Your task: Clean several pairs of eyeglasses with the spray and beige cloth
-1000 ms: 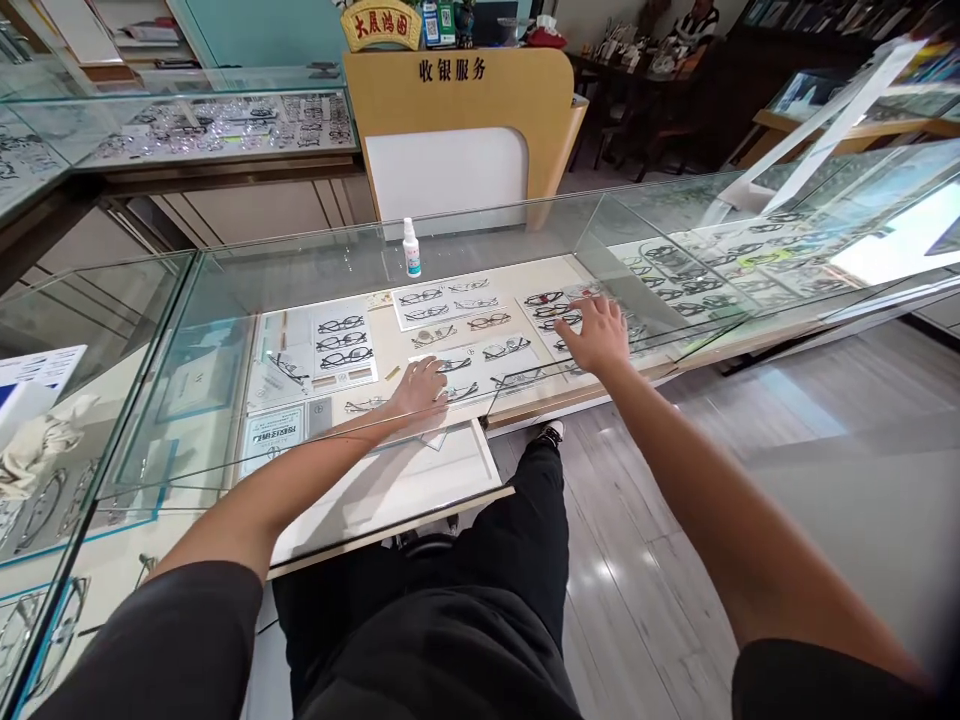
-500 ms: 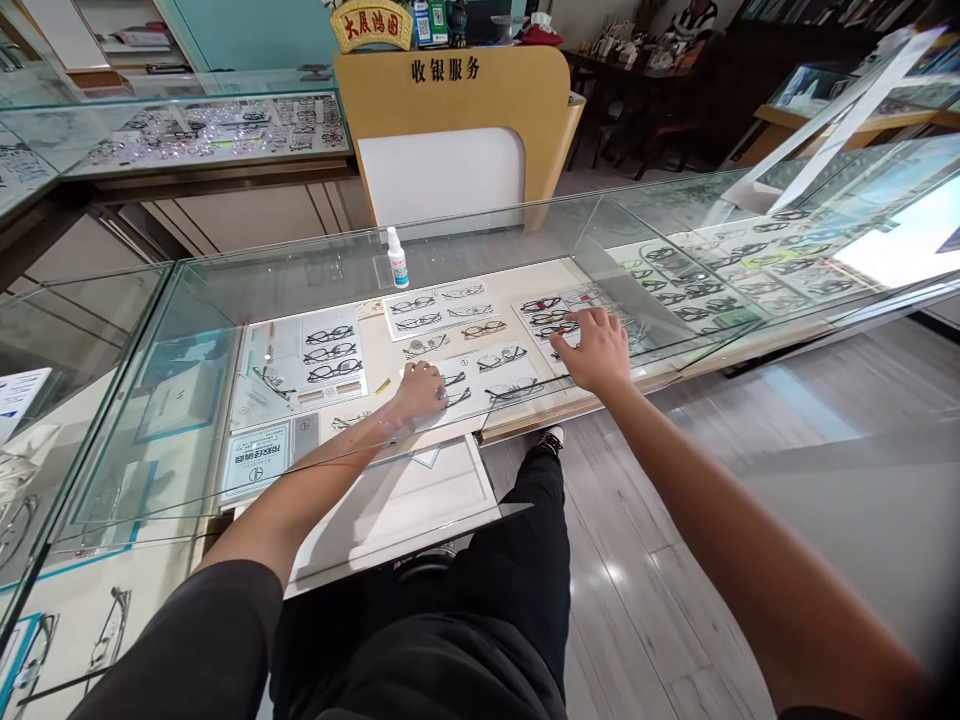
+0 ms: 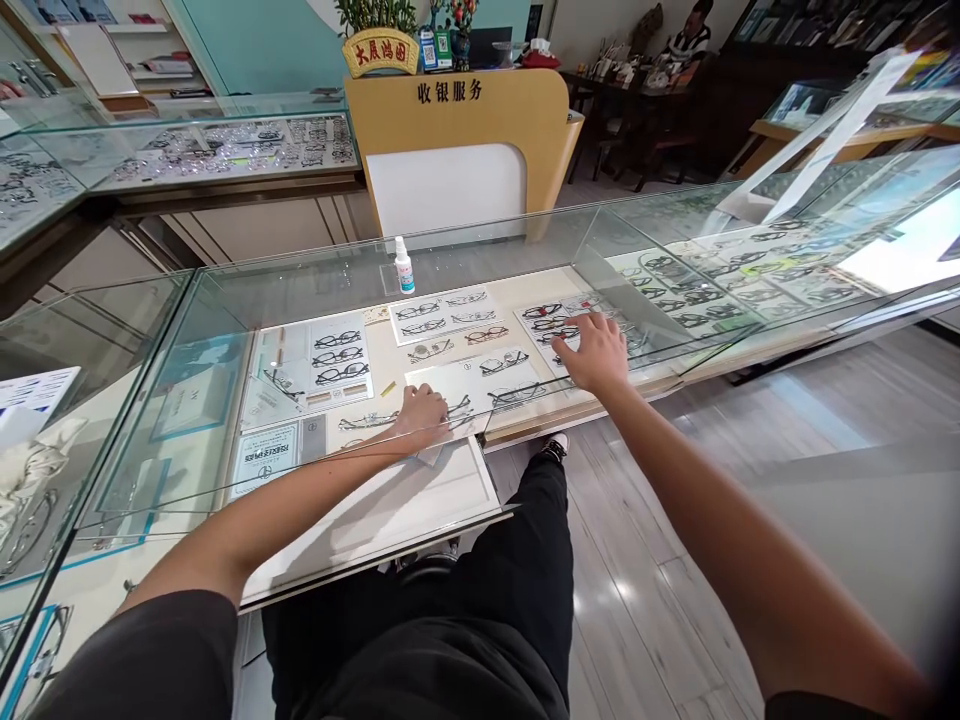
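My left hand (image 3: pixel 422 413) is inside the glass display case, low over a white card (image 3: pixel 450 378). Its fingers are curled on a pair of eyeglasses (image 3: pixel 459 407), whose left part the hand hides. My right hand (image 3: pixel 598 355) is held over the right side of the case with thumb and fingers apart. Beneath it lies another card with dark eyeglasses (image 3: pixel 546 311); whether the fingertips touch the glass top or the frames I cannot tell. Close by are brown eyeglasses (image 3: pixel 487 335) and dark eyeglasses (image 3: pixel 504 362).
A white spray bottle (image 3: pixel 404 268) stands on the glass top. An extended white drawer (image 3: pixel 375 510) sits in front of my body. Glass panel edges cross above my left forearm. Farther off are a yellow cashier counter (image 3: pixel 457 110) and a seated person (image 3: pixel 690 35).
My left hand has come down and nearer to me with the eyeglasses, baring the upper left of the white card. My right hand has hardly moved. The view has tipped up slightly.
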### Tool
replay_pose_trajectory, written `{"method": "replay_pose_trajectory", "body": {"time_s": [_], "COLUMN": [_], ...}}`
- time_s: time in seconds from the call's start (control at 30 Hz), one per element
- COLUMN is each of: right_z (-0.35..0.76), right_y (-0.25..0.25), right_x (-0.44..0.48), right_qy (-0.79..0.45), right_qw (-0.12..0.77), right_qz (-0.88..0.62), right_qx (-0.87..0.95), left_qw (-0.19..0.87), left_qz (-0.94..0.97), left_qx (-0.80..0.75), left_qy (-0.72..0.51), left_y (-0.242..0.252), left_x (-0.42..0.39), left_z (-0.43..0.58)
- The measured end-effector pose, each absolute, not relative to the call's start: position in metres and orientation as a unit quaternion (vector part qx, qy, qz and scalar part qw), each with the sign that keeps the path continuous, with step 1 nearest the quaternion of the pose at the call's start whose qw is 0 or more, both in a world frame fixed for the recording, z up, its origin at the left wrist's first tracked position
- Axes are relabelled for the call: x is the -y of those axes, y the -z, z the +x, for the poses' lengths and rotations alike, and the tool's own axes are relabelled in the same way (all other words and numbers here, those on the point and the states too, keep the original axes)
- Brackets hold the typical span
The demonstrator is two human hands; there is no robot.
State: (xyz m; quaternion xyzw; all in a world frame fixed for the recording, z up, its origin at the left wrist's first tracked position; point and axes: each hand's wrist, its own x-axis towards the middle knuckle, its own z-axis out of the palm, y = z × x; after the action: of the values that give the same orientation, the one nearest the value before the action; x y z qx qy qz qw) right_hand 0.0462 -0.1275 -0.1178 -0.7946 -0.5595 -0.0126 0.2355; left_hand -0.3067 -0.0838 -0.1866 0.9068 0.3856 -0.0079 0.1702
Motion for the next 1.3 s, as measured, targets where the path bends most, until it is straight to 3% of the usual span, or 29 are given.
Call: {"method": "replay_pose_trajectory", "body": {"time_s": [0.43,0.6,0.83,1.07,1.3], "right_z": [0.039,0.037,0.037,0.038,0.037], "right_y": [0.109,0.107,0.108,0.108,0.108], "right_x": [0.13,0.131,0.13,0.129,0.13], "right_qy": [0.002,0.001,0.007,0.001,0.015], "right_qw": [0.198,0.196,0.193,0.201,0.181], "right_qz": [-0.809,-0.809,-0.813,-0.809,-0.814], "right_qx": [0.554,0.554,0.55,0.552,0.552], "left_qw": [0.393,0.421,0.316,0.223,0.174], "left_qz": [0.866,0.856,0.893,0.901,0.907], "left_qx": [-0.31,-0.3,-0.319,-0.371,-0.383], "left_qy": [0.007,-0.017,-0.038,-0.027,-0.023], "left_y": [0.078,0.027,-0.014,0.01,0.031], "left_x": [0.195,0.201,0.138,0.068,0.051], "left_z": [-0.333,-0.335,-0.343,-0.34,-0.338]}}
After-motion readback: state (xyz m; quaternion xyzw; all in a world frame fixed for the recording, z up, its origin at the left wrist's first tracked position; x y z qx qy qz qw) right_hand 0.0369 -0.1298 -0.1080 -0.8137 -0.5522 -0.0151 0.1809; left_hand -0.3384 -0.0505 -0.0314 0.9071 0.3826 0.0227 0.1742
